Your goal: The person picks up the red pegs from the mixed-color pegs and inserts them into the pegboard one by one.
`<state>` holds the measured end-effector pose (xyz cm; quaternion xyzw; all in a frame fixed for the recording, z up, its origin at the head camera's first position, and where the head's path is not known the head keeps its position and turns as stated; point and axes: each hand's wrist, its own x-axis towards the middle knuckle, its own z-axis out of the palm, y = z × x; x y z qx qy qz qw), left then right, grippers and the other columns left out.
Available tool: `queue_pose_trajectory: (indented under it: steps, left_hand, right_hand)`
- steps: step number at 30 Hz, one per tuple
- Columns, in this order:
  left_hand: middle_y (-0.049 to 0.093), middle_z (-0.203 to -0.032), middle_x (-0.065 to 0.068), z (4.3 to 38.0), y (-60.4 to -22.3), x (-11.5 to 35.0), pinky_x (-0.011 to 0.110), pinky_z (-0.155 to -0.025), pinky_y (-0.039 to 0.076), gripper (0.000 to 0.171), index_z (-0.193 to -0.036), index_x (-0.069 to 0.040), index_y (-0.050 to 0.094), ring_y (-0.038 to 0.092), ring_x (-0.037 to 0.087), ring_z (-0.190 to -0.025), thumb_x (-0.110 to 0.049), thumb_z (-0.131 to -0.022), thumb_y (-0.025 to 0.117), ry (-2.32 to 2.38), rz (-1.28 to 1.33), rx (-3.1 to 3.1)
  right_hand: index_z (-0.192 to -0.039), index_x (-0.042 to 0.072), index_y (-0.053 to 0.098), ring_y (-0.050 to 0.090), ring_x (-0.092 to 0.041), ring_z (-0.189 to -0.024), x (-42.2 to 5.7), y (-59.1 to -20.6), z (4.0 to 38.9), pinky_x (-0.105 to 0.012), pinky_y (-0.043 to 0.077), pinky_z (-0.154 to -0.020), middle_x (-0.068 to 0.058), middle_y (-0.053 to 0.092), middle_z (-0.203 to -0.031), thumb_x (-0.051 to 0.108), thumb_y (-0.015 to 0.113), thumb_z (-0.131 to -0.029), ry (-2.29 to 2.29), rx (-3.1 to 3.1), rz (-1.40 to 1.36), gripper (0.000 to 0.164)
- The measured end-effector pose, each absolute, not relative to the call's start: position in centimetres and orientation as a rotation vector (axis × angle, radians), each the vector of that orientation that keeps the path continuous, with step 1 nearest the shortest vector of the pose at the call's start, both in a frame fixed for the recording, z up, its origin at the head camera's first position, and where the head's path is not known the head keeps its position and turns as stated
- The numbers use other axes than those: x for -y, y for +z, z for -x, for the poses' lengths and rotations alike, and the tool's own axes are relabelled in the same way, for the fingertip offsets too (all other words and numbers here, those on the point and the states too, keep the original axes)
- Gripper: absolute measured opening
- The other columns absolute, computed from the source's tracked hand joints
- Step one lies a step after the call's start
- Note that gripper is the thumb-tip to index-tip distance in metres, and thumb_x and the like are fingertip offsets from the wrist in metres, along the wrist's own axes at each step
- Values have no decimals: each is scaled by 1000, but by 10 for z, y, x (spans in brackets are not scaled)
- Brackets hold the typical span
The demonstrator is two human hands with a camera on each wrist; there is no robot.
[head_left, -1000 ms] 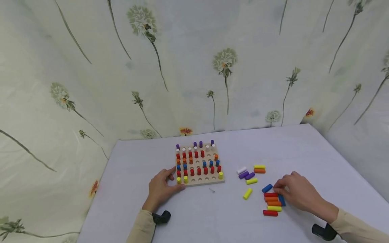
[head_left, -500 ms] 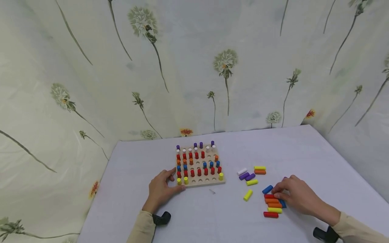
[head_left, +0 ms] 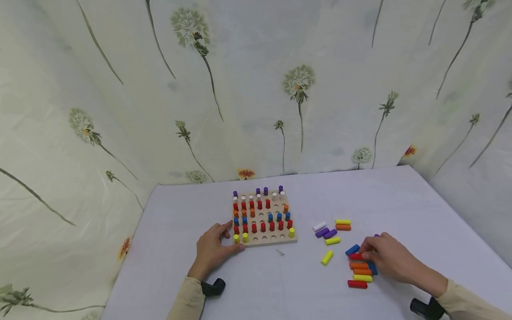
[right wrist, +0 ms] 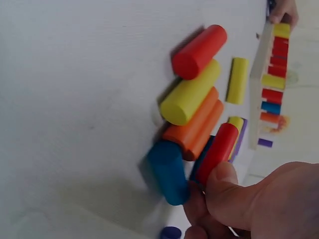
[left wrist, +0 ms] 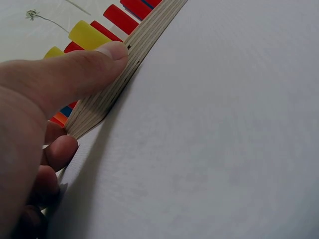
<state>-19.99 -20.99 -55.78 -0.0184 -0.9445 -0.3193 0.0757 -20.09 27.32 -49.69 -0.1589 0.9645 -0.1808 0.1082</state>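
My left hand (head_left: 214, 246) holds the near left corner of a wooden pegboard (head_left: 272, 242). In the left wrist view its thumb lies along the board's edge (left wrist: 99, 102), beside a yellow peg (left wrist: 88, 36), and the fingers curl at the side. Upright coloured pegs stand in rows on the board, with some bare holes between them. Over at the right, my right hand (head_left: 390, 258) pinches a red peg (right wrist: 219, 149) between thumb and fingers, tilted just above the loose pegs. Close by lie a blue peg (right wrist: 169, 174) and two orange pegs (right wrist: 194, 124).
A yellow peg (head_left: 362, 278) and another red peg (head_left: 357, 284) lie at the near end of the pile. White (head_left: 319, 226), purple (head_left: 322, 233), yellow and orange pegs are scattered between pile and board. A purple peg (right wrist: 170, 232) sits partly hidden beyond my right hand.
My right hand has shifted slightly left from beside the pile and taken hold of the red peg, raising it off the orange ones. My left hand stays on the pegboard.
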Motion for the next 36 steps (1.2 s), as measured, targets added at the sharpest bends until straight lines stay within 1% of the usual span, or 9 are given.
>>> queue_pose_trajectory:
  steps: [4, 7, 11, 15, 21, 30, 36]
  left_hand:
    - [57, -88, -11, 200, -558, 211, 26, -66, 30, 85, -143, -16, 68, 44, 9, -73, -58, -73, 93, -944, 58, 2820]
    - [58, -88, -11, 201, -559, 212, 26, -65, 30, 85, -143, -16, 69, 43, 9, -72, -58, -73, 93, -937, 59, 2811]
    - [58, -88, -11, 201, -560, 213, 26, -66, 30, 85, -143, -16, 69, 44, 8, -73, -59, -73, 93, -938, 58, 2812]
    - [58, -88, -12, 201, -560, 214, 26, -66, 31, 85, -143, -16, 69, 44, 8, -73, -59, -73, 92, -936, 56, 2816]
    - [58, -88, -12, 200, -562, 216, 25, -66, 32, 84, -142, -16, 69, 44, 7, -72, -58, -73, 93, -945, 53, 2806]
    - [58, -87, -12, 200, -564, 215, 24, -64, 30, 84, -142, -15, 70, 42, 6, -70, -58, -73, 93, -945, 91, 2796]
    - [58, -87, -13, 201, -564, 214, 24, -64, 30, 85, -143, -17, 69, 42, 6, -70, -59, -73, 92, -933, 108, 2790]
  right_hand:
    - [-99, 11, 74, 55, -14, -80, -272, -490, 204, -23, 49, -69, 7, 70, -86, 9, 77, -95, -594, -2836, 466, 6]
    - [-101, 9, 74, 58, -13, -80, -270, -486, 207, -22, 50, -69, 6, 71, -87, 7, 76, -95, -632, -2855, 454, 7]
    - [-104, 7, 74, 55, -16, -82, -265, -484, 212, -23, 48, -68, 4, 71, -89, 5, 75, -96, -678, -2915, 469, 8]
    - [-105, 7, 77, 52, -18, -84, -254, -485, 217, -25, 44, -67, 2, 70, -89, 7, 75, -96, -736, -2996, 502, 9]
    - [-109, 7, 80, 53, -20, -89, -229, -479, 234, -29, 43, -70, -2, 72, -94, 6, 77, -96, -813, -3111, 578, 13]
    - [-100, 5, 82, 48, -20, -81, -200, -459, 264, -31, 39, -69, -3, 76, -86, 5, 79, -93, -813, -3197, 764, 7]
    - [-97, 4, 83, 48, -23, -84, -186, -446, 283, -34, 39, -71, -6, 77, -86, 1, 79, -92, -760, -3228, 842, 7]
